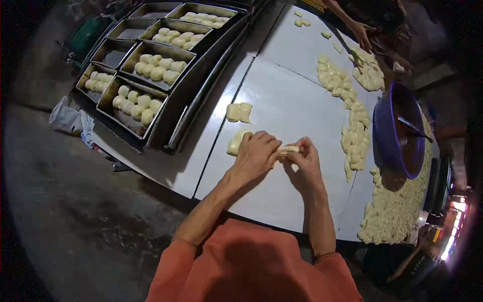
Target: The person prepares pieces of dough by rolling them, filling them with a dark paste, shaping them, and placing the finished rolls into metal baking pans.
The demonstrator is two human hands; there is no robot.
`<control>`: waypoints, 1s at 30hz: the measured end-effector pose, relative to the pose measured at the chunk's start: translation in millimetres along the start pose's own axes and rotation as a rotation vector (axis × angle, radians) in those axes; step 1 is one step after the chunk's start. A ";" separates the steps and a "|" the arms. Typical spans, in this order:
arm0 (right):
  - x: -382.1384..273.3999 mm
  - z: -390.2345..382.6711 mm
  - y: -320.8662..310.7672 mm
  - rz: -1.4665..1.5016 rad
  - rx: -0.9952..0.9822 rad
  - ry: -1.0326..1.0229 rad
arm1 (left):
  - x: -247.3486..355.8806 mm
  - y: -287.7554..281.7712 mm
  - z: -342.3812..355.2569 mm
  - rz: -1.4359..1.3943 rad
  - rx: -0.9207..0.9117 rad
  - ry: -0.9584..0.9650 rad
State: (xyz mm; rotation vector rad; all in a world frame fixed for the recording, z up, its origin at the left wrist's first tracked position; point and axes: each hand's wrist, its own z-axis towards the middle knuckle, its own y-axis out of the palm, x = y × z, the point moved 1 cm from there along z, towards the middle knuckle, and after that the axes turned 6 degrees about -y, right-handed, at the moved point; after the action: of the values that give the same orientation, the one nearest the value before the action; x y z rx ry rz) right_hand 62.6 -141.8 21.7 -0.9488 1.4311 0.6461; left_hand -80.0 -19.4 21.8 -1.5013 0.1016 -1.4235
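Between my two hands, just above the white table, is a small strip of pale dough [289, 149]. My left hand [255, 152] has its fingers closed over the strip's left end. The thumb and fingertips of my right hand [305, 157] pinch its right end. Beside my left hand lies a smooth dough piece [235, 143], partly covered by that hand. Farther off sits a pair of flattened dough pieces [239, 112], side by side. A long heap of dough pieces [354, 126] runs along the table to the right of my hands.
Metal baking pans [132, 109], several with rows of dough balls, stand at the left on a dark tray. A purple bowl [385, 128] holding a dark utensil stands at the right, beside a broad dough sheet [390, 214]. Across the table, another person's hand [361, 34] is near more dough [370, 75].
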 end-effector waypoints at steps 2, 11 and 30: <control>13.2 1.8 -6.7 0.528 0.076 0.211 | -11.3 12.8 7.3 -0.018 -0.101 0.011; 7.4 5.1 -3.5 0.272 -0.010 0.232 | -14.1 15.9 7.3 -0.053 -0.061 0.030; -42.7 -16.2 -17.3 0.592 0.225 0.218 | 41.8 11.5 21.4 -0.681 -0.194 -0.391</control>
State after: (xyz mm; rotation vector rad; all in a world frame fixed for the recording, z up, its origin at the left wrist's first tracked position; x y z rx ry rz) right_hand 65.6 -157.1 68.0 -0.4179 1.9587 0.8040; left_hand -44.6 -39.8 47.6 -2.0655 -0.5777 -1.6292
